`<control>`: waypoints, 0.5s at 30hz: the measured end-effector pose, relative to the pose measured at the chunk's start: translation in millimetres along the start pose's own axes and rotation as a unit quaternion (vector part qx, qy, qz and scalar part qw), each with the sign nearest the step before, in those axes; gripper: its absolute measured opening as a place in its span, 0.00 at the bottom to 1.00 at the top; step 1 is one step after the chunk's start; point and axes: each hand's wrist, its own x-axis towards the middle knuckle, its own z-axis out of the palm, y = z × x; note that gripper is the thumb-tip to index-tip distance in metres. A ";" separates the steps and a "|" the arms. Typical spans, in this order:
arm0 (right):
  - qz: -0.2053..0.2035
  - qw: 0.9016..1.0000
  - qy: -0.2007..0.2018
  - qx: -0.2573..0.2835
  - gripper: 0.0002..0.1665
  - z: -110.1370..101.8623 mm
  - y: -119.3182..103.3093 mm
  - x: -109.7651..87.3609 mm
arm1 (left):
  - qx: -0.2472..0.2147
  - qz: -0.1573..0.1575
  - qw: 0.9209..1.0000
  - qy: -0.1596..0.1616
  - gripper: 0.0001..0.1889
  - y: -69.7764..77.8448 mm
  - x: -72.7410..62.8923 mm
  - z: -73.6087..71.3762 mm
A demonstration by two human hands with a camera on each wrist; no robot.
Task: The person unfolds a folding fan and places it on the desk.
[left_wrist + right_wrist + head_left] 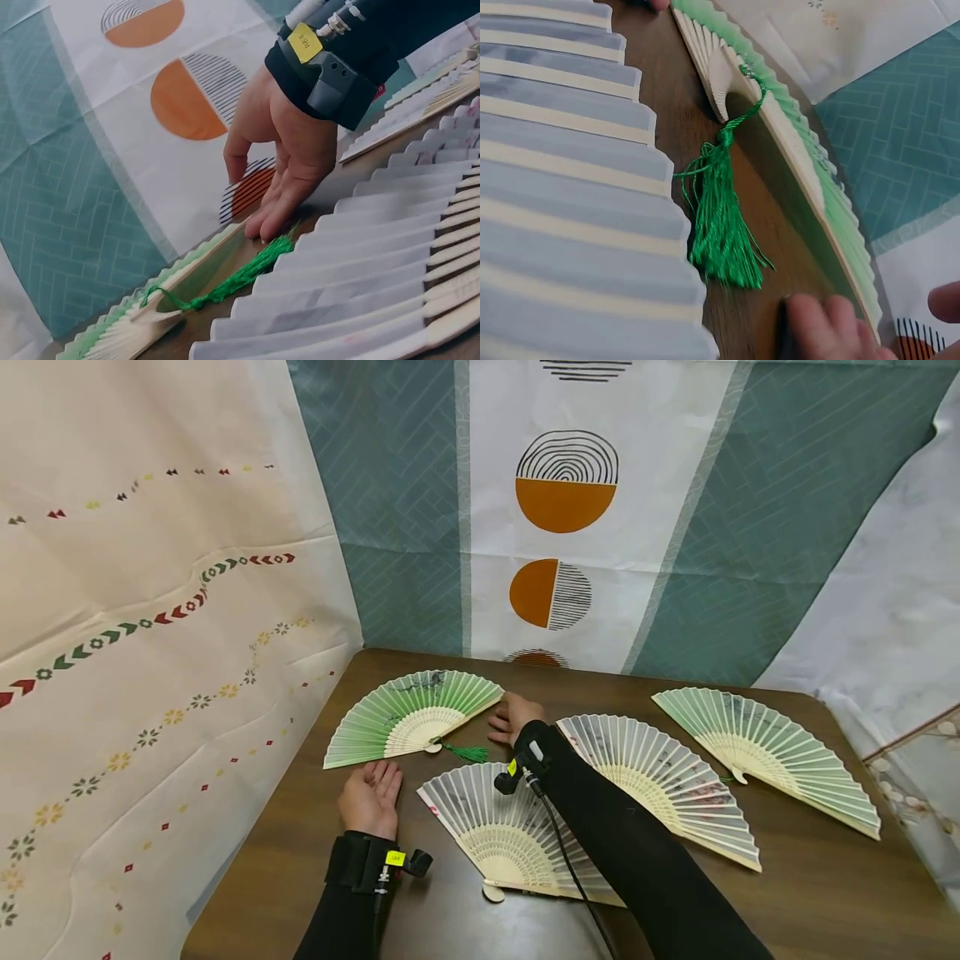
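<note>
A green folding fan [416, 714] lies spread at the back left, with a green tassel [721, 214] by its pivot. My left hand [371, 797] rests just below the fan's left part, palm upward and fingers loosely extended, holding nothing. My right hand [516, 717] is at the fan's right end. Its fingertips [266, 225] point down close to the tabletop beside the tassel, the thumb held apart. Under my right forearm a white fan [517, 827] is spread, partly hidden by the sleeve.
Another white fan [660, 768], with pinkish patterns, lies spread right of my forearm. A pale green fan [765, 743] is open at the far right. All lie on a brown table [262, 877], with patterned cloths [397, 510] hanging behind and at the sides.
</note>
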 end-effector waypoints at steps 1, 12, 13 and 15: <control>0.006 1.000 -0.004 -0.008 0.40 -1.8 0.1 -0.1 | 0.006 -0.001 1.000 -0.002 0.34 -0.4 -0.5 -0.3; -0.074 0.992 -0.054 -0.090 0.34 -36.1 -14.7 -16.2 | 0.106 0.039 0.988 -0.102 0.33 19.7 -12.9 41.9; -0.092 0.989 -0.060 -0.100 0.34 -41.3 -18.5 -19.5 | 0.116 0.044 0.985 -0.119 0.33 22.4 -14.0 50.2; -0.130 0.981 -0.064 -0.128 0.33 -52.7 -25.0 -26.5 | 0.150 0.059 0.975 -0.155 0.33 26.2 -16.7 66.4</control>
